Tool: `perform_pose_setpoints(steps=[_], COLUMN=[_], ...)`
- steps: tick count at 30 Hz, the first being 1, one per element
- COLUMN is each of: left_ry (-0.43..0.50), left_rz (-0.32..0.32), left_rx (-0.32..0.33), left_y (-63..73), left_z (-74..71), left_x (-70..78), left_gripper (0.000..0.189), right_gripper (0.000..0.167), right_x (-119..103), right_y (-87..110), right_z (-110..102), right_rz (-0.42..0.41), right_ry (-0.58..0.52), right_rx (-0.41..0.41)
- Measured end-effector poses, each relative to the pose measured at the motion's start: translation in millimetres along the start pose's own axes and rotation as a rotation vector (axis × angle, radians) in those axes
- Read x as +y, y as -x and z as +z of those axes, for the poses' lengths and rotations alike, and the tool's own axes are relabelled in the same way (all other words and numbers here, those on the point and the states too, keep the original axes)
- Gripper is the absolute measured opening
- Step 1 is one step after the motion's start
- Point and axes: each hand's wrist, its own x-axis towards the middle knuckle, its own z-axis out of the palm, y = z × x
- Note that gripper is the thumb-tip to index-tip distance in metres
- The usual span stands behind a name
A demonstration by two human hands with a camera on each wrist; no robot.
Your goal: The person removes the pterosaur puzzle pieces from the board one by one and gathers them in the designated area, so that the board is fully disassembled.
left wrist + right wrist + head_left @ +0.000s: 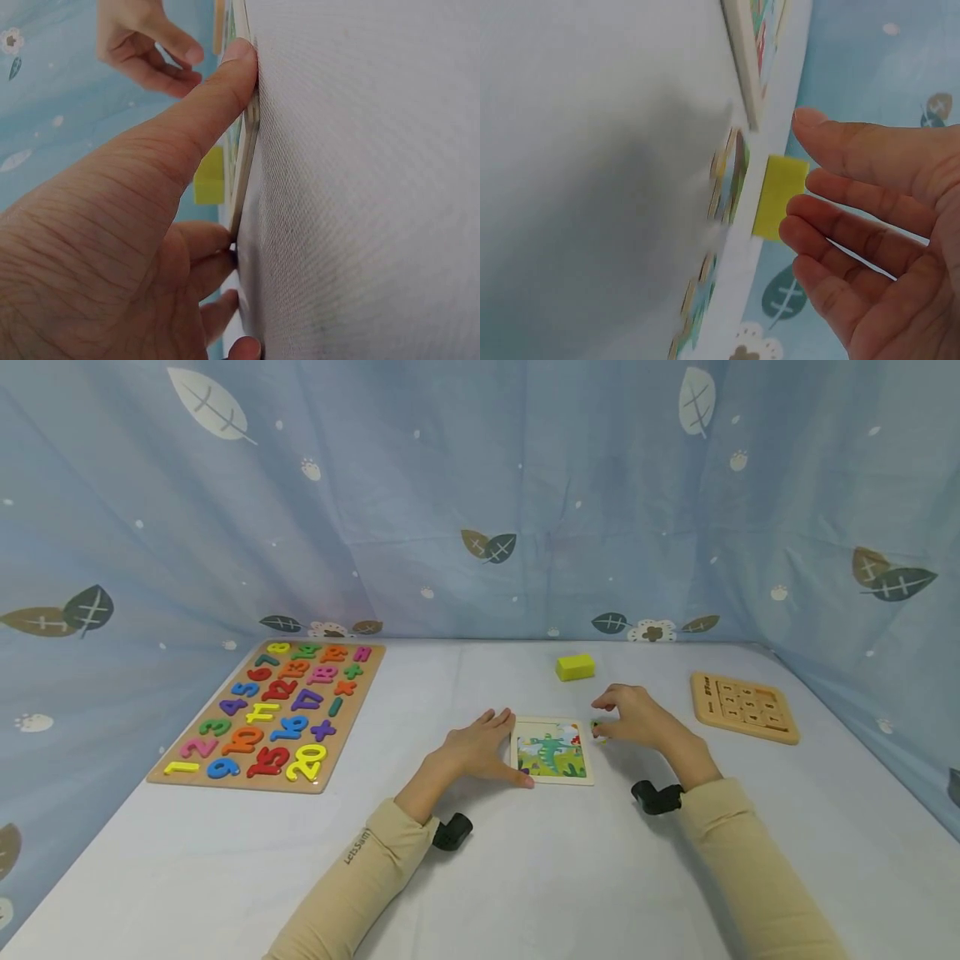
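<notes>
A small wooden jigsaw puzzle point(552, 752) with a green dinosaur picture lies mid-table in a pale frame. My left hand point(480, 750) holds the frame by its left side, thumb on the near edge and fingertips against the left edge. In the left wrist view, the thumb overlaps the frame's rim point(246, 154). Just right of the puzzle, my right hand point(633, 718) hovers with loosely bent fingers and nothing between them. Below it are loose jigsaw pieces point(731, 176), mostly hidden by the hand in the head view; other pieces point(697, 304) show beside them.
A yellow block point(575, 667) stands behind the puzzle. On the left lies a board of colourful numbers point(337, 760); at right is a wooden number tile puzzle point(744, 707). A blue leaf-patterned curtain point(420, 502) hangs behind the white table point(540, 877).
</notes>
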Motion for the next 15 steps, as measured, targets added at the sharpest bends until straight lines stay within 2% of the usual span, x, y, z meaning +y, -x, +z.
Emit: perform_pose_setpoints(steps=[10,15], left_ry=[-0.010,-0.011], left_rz=[-0.010,-0.010], left_rx=[0.000,0.000], left_y=[-0.3,-0.4], left_z=[0.1,0.1], left_x=[0.4,0.3], left_gripper=[0.112,0.112], right_gripper=[0.042,0.041], right_x=[-23,-27], right_y=[-16.3,-20.7], right_z=[15,22], right_rz=[0.023,0.014], right_ry=[-0.066,-0.094], right_rx=[-0.042,-0.056])
